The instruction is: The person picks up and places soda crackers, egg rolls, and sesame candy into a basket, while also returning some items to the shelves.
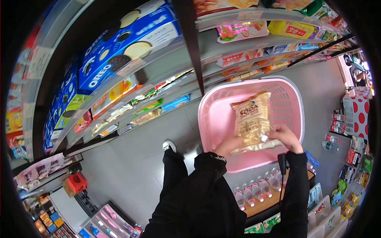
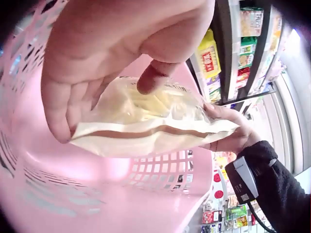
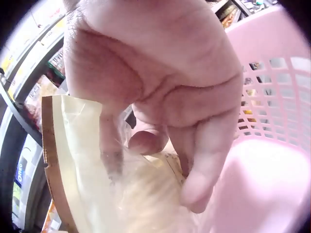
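Observation:
A cream-coloured bag of soda crackers (image 1: 251, 119) is held over the pink plastic basket (image 1: 214, 146), its printed front up and a clear window showing pale crackers. My left hand (image 1: 229, 146) grips the bag's near left corner. In the left wrist view the thumb (image 2: 154, 77) lies over the bag and the fingers are at one end of its flat sealed edge. At the near right side, my right hand (image 1: 286, 137) holds the bag with bent fingers. The right wrist view shows the thumb and fingers (image 3: 204, 179) around the clear, crinkled part of the wrapper.
Shelves of packaged snacks with blue Oreo boxes (image 1: 123, 47) rise ahead and to the left. Several water bottles (image 1: 254, 190) stand on a wooden surface just in front of my body. Grey tiled floor (image 1: 127, 170) lies to the left, and more snack packs (image 1: 349, 174) line the right.

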